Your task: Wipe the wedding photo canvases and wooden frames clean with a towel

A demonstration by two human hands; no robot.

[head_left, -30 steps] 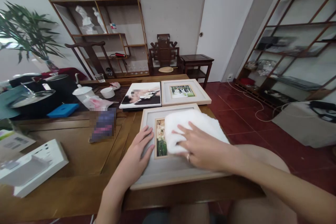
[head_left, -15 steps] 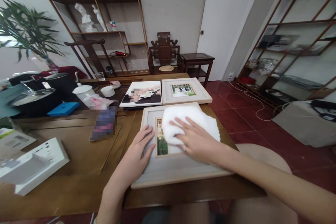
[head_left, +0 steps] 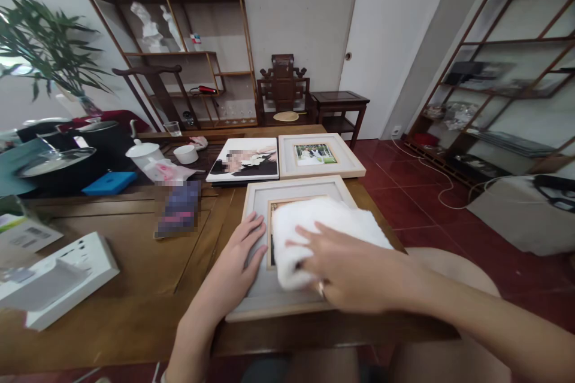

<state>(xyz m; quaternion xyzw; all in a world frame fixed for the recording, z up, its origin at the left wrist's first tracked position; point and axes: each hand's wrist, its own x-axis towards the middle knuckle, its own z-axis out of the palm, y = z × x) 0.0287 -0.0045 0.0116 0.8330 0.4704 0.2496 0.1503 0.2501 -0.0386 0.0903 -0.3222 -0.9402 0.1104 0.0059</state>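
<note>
A light wooden picture frame (head_left: 256,188) lies flat near the table's front edge, with a small photo in its middle mostly covered. Over it spreads a fluffy white cloth (head_left: 314,215), pressed down by my right hand (head_left: 345,266), whose fingers are on the cloth and slightly blurred. My left hand (head_left: 236,263) rests on the left side of this frame, fingers stretched out, holding nothing. Just behind lie a second framed photo (head_left: 317,155) and, to its left, a white-and-dark picture panel (head_left: 247,158).
On the wooden table (head_left: 148,275) at left are a white box (head_left: 72,281), a blue box (head_left: 110,183), a dark pot (head_left: 58,164), a white teapot (head_left: 144,152) and a purple packet (head_left: 179,209). A round stool (head_left: 453,269) stands at right.
My right hand has slid the white cloth toward me, so it covers more of the photo's lower part and less of the frame's top. The left hand stays in place.
</note>
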